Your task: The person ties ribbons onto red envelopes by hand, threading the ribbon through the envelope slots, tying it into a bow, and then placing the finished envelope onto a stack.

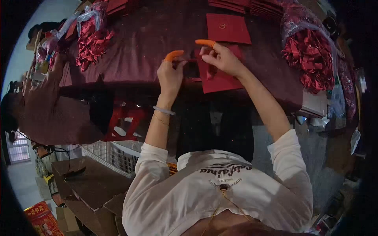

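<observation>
My left hand point(170, 75) is raised at the table's front edge, fingers closed in a pinch, an orange finger cot on its index finger. Facing it, my right hand point(221, 58) also has its fingers curled in and wears an orange cot. A thin strip of red ribbon point(191, 60) spans the gap between the two hands. Beneath my right hand lies a flat red card bag point(222, 82), partly covered by it, with a red ribbon loop point(211, 72) on it. Just behind, another red bag point(229, 29) with a gold emblem lies flat.
Bundles of red ribbon in clear plastic sit at left point(93, 45) and right point(309, 59) on the dark red tablecloth point(138, 55). Stacked red bags point(267, 8) line the back. Another person point(59, 114) is at the left, near a red stool point(124, 122), white crate point(110, 155) and cardboard boxes point(92, 183).
</observation>
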Motion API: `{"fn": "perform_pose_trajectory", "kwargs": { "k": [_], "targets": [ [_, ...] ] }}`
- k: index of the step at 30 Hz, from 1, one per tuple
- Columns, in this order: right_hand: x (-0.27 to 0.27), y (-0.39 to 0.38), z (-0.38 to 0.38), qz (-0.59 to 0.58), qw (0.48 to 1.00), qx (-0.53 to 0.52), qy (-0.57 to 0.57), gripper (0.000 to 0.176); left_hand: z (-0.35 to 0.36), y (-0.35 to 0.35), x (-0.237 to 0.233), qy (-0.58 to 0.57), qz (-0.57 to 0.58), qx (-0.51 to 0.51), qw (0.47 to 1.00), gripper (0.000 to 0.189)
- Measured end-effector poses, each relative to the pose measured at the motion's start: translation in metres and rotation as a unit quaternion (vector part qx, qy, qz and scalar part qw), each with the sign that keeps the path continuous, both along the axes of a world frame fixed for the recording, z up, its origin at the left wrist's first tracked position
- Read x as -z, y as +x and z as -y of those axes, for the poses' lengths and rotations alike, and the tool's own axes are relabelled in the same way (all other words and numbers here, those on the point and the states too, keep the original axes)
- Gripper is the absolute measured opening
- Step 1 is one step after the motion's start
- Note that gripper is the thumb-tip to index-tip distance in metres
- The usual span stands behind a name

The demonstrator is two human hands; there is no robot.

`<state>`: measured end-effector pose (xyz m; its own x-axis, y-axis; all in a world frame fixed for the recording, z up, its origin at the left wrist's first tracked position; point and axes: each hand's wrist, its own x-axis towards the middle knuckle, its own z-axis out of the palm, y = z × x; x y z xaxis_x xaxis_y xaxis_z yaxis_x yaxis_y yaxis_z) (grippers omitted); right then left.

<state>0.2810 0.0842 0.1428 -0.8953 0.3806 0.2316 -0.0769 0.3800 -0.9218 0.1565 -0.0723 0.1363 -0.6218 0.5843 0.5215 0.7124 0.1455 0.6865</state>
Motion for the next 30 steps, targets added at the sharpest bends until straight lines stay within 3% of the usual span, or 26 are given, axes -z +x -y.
{"fn": "perform_pose_trajectory", "kwargs": {
  "k": [2,3,5,6,9,13,15,18,19,21,22,24,25,29,30],
  "targets": [
    [-0.004,-0.001,-0.003,-0.003,0.995,0.019,-0.102,0.035,0.005,-0.009,-0.009,0.009,-0.034,-0.017,0.999,0.025],
    [-0.004,-0.001,-0.003,-0.005,0.994,0.022,-0.103,0.035,0.007,-0.011,-0.01,0.008,-0.036,-0.013,0.999,0.025],
    [0.0,-0.003,-0.004,0.082,0.996,0.036,0.0,0.032,0.009,-0.013,-0.01,-0.043,-0.051,-0.014,0.998,0.029],
    [0.003,-0.005,-0.005,0.059,0.996,0.04,0.054,0.031,0.008,-0.017,-0.005,0.008,-0.04,0.007,0.999,0.032],
    [-0.003,-0.002,-0.003,0.076,0.996,0.042,-0.02,0.03,0.009,-0.012,-0.006,-0.004,-0.026,-0.034,0.999,0.033],
    [0.008,-0.004,-0.009,0.026,0.999,0.032,-0.014,0.03,0.009,-0.008,-0.01,-0.02,0.004,-0.047,0.999,0.038],
    [-0.002,-0.002,-0.004,0.043,0.998,0.047,-0.015,0.03,0.013,-0.002,-0.006,0.064,-0.029,-0.073,0.995,0.04],
    [-0.004,-0.002,-0.002,0.052,0.997,0.05,-0.04,0.03,0.031,0.041,-0.026,0.061,-0.003,-0.075,0.995,0.039],
    [0.002,-0.003,-0.005,0.013,0.999,0.044,-0.027,0.031,0.037,0.039,-0.014,0.07,-0.179,0.032,0.981,0.039],
    [-0.004,-0.003,-0.005,0.033,0.997,0.052,-0.036,0.03,0.04,0.056,-0.019,-0.034,-0.183,0.195,0.963,0.042],
    [0.006,-0.007,-0.009,-0.022,0.998,0.045,-0.042,0.03,0.04,0.061,-0.018,-0.115,-0.19,0.218,0.95,0.044],
    [-0.001,-0.003,-0.007,-0.015,0.995,0.072,-0.063,0.03,0.031,0.052,0.004,-0.119,-0.172,0.202,0.957,0.043],
    [-0.005,0.002,-0.003,-0.089,0.986,0.085,-0.115,0.026,0.031,0.048,0.01,-0.113,-0.193,0.198,0.954,0.04],
    [-0.052,0.077,0.026,-0.206,0.96,0.186,-0.028,0.023,0.041,0.06,-0.013,-0.021,-0.241,0.2,0.949,0.034],
    [-0.055,0.098,0.03,-0.246,0.947,0.206,0.001,0.023,0.046,0.063,-0.014,0.071,-0.093,0.14,0.983,0.029]
  ]
}}
